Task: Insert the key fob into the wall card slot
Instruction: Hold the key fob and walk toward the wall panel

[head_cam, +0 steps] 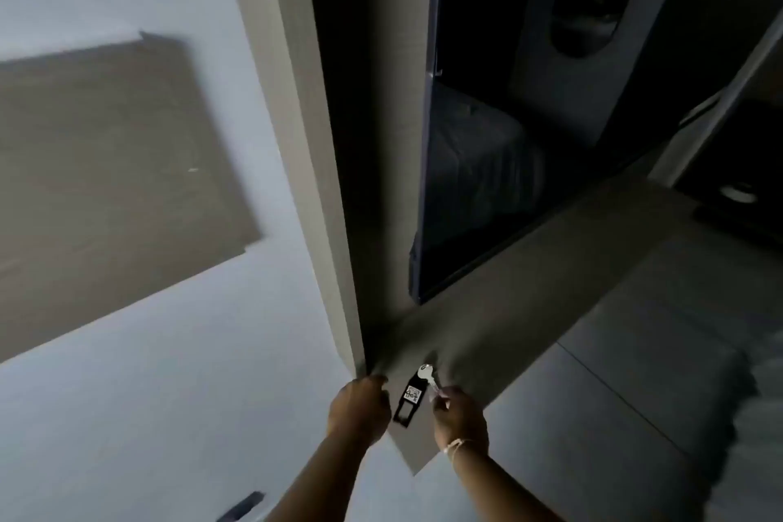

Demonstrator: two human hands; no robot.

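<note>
A black rectangular key fob [409, 399] with a white label hangs from a silver key [427, 376] low in the head view. My right hand [457, 411] pinches the key's blade, so the fob dangles to its left. My left hand [360, 407] is just left of the fob, fingers curled, with nothing visible in it. No wall card slot shows in this blurred, dim frame.
A pale wall [169, 373] with a brown panel [106, 182] fills the left. A beige door frame [313, 182] runs down the middle beside a dark doorway [373, 97] and a dark door edge [423, 182]. A small dark object [241, 506] is on the wall at the bottom.
</note>
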